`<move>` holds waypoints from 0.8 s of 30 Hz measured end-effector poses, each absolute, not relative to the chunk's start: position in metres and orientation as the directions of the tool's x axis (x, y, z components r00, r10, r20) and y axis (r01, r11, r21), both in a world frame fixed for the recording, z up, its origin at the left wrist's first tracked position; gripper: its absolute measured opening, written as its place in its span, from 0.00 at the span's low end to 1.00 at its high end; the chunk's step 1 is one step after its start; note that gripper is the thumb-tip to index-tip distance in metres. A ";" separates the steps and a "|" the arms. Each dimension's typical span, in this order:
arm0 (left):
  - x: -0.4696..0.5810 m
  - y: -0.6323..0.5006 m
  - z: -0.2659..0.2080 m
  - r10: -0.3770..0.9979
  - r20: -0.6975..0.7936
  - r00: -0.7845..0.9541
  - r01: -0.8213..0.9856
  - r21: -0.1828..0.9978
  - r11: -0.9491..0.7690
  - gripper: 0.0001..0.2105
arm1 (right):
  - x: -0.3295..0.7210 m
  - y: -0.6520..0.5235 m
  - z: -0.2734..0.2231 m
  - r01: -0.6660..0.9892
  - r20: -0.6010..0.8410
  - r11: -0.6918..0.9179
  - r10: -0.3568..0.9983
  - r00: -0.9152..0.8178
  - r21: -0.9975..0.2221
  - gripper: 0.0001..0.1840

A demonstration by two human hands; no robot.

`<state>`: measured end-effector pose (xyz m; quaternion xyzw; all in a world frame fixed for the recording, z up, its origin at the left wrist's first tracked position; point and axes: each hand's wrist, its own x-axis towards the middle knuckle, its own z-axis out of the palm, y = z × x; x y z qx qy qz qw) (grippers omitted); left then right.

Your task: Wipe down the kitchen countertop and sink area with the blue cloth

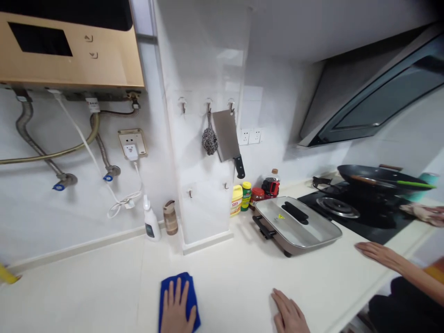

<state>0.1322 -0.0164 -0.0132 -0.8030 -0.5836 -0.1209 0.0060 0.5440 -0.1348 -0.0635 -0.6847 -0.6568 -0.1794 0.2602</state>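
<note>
**Hand flat on a blue cloth at a white kitchen worktop**

Seen from above, the person's left hand [177,309] lies palm-down with fingers spread on a folded blue cloth [179,298], pressing it onto the white worktop [104,286] near the front edge. It is an open, flat press, not a closed grip. The right hand [289,314] rests open and empty on the bare surface, well apart from the cloth.

Further right, another person's hand [378,254] lies flat on the worktop beside a black hob [354,210] that carries a wok [381,178]. Between that hand and the wall sits an electric grill pan with a metal lid [298,222]. Behind it, against the wall, stand small jars and bottles [246,196]. A cleaver [227,138] and a steel scourer [210,140] hang from hooks on a white pillar. Left of the pillar stand a white spray bottle [151,222] and a brown bottle [170,217], under a plugged-in wall socket [132,144] with a coiled cable.

Risks, as a judgement: a wide sweep rightwards could bump the grill pan or the other person's hand; pushing towards the wall could topple the two bottles. With only a flat palm on it, the cloth could bunch or slip out from under the hand.
</note>
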 end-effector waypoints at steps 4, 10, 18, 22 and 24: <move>0.206 -0.050 -0.029 0.852 0.159 0.499 0.812 0.259 -0.524 0.39 | 0.536 -0.138 -0.055 0.986 0.587 -0.012 0.802 0.110 -0.169 0.28; 0.266 -0.084 -0.036 0.689 0.068 0.722 0.617 0.388 -0.685 0.46 | 0.537 -0.144 -0.051 0.975 0.602 0.030 0.791 0.111 -0.220 0.28; 0.169 -0.100 -0.032 0.740 0.125 0.661 0.700 0.254 -0.668 0.42 | 0.549 -0.143 -0.064 0.979 0.617 0.085 0.786 0.050 -0.187 0.29; 0.079 -0.119 -0.026 0.871 0.234 0.432 0.877 0.118 -0.466 0.36 | 0.549 -0.147 -0.061 0.971 0.586 0.112 0.810 0.033 -0.210 0.28; 0.029 -0.132 -0.023 0.915 0.276 0.293 0.944 0.070 -0.323 0.31 | 0.548 -0.148 -0.058 0.961 0.567 0.122 0.823 0.042 -0.248 0.27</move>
